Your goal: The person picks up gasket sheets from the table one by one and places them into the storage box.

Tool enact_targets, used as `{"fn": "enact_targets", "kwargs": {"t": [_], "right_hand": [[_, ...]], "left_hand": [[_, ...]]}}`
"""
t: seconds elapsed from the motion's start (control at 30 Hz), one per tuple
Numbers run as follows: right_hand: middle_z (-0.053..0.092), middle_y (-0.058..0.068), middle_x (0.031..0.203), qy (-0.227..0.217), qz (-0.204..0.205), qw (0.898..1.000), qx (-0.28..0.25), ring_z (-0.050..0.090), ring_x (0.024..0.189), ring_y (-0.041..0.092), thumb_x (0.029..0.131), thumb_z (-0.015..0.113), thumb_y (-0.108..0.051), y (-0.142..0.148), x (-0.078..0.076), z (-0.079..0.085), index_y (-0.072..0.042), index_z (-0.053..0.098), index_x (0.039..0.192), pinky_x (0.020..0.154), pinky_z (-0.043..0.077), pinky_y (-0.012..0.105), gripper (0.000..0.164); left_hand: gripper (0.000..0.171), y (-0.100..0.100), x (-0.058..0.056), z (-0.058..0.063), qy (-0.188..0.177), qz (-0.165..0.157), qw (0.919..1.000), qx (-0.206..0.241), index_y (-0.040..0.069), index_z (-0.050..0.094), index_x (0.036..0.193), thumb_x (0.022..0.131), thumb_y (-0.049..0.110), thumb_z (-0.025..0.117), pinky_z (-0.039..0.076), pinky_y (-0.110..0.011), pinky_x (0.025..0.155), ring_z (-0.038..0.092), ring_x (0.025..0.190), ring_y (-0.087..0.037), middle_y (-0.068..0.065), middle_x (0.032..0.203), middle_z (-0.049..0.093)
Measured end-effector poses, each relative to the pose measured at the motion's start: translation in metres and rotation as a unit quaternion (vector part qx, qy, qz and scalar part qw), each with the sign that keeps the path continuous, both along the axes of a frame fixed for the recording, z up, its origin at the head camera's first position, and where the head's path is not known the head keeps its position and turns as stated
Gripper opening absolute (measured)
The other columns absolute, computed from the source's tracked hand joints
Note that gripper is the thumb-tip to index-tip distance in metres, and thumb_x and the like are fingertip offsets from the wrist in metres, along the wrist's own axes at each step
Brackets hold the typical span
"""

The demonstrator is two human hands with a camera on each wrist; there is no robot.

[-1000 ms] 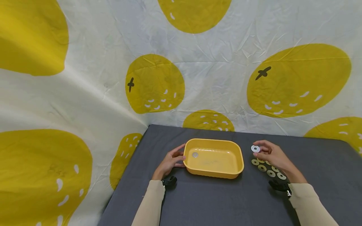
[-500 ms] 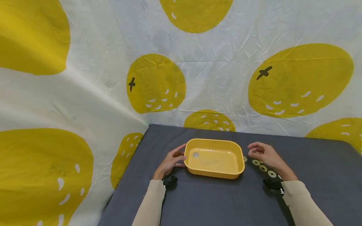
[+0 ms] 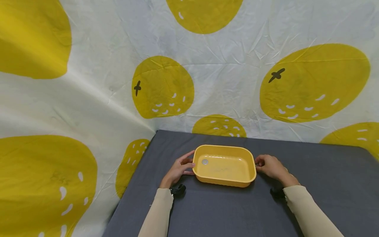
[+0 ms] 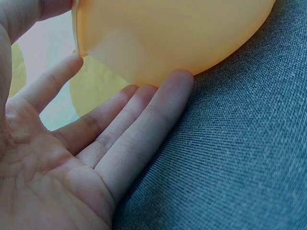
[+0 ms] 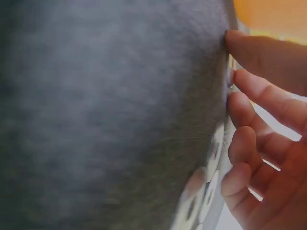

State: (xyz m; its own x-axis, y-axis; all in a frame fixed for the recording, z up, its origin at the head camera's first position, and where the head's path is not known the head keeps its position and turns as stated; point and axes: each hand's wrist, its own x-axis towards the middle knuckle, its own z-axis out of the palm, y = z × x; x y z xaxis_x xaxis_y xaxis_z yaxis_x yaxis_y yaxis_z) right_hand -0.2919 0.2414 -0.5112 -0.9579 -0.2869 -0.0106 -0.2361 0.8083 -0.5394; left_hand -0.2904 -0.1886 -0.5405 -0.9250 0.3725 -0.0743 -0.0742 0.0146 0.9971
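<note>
A shallow yellow plastic bin (image 3: 225, 164) stands on the grey cloth, with one small silver disc (image 3: 205, 162) flat on its floor at the left. My left hand (image 3: 178, 169) rests against the bin's left end, its straight fingers (image 4: 144, 129) touching the outer wall low by the cloth. Just outside the bin's right end, my right hand (image 3: 270, 166) is down at the cloth, thumb and index finger pinching a washer (image 5: 231, 72) that mostly hides between them. Several more washers (image 5: 189, 206) lie under the right hand, hidden from the head view.
The grey-covered table (image 3: 225, 210) runs toward me and off to the right. A white curtain with yellow fruit print (image 3: 222, 82) hangs close behind the table and along its left side.
My right hand held a washer up; half a second ago it was lifted, with a washer lying beside the bin. It has since moved left and down to that washer. The left hand stays.
</note>
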Motion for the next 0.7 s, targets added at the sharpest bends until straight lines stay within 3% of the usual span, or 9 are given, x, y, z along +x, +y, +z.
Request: {"fn": "enact_targets", "kwargs": {"t": [0.2, 0.5, 0.7], "right_hand": [[0.061, 0.007, 0.088, -0.056, -0.009, 0.998, -0.018, 0.054, 0.078, 0.02, 0.089, 0.076, -0.018, -0.002, -0.006, 0.004, 0.0, 0.065, 0.102, 0.069, 0.047, 0.032, 0.025], [0.059, 0.004, 0.083, -0.022, 0.004, 1.0, -0.02, 0.053, 0.073, 0.017, 0.087, 0.078, -0.016, -0.001, -0.001, 0.003, -0.005, 0.059, 0.1, 0.065, 0.042, 0.029, 0.025], [0.06, 0.004, 0.078, -0.029, -0.001, 0.997, -0.067, 0.053, 0.064, 0.017, 0.093, 0.075, -0.019, 0.006, 0.004, 0.007, -0.003, 0.063, 0.114, 0.055, 0.044, 0.029, 0.03]], "left_hand": [[0.065, 0.001, 0.0, 0.0, -0.002, 0.001, 1.0, -0.001, 0.035, 0.046, 0.154, 0.097, 0.017, 0.071, 0.063, -0.046, 0.089, 0.066, 0.123, -0.03, -0.017, 0.146, 0.058], [0.065, 0.001, 0.001, 0.0, -0.002, 0.005, 1.0, -0.001, 0.034, 0.046, 0.155, 0.098, 0.015, 0.07, 0.063, -0.046, 0.089, 0.066, 0.12, -0.028, -0.018, 0.145, 0.057], [0.065, 0.001, 0.0, 0.0, -0.002, 0.003, 1.0, 0.001, 0.035, 0.047, 0.154, 0.096, 0.017, 0.072, 0.063, -0.046, 0.089, 0.066, 0.121, -0.028, -0.017, 0.145, 0.057]]}}
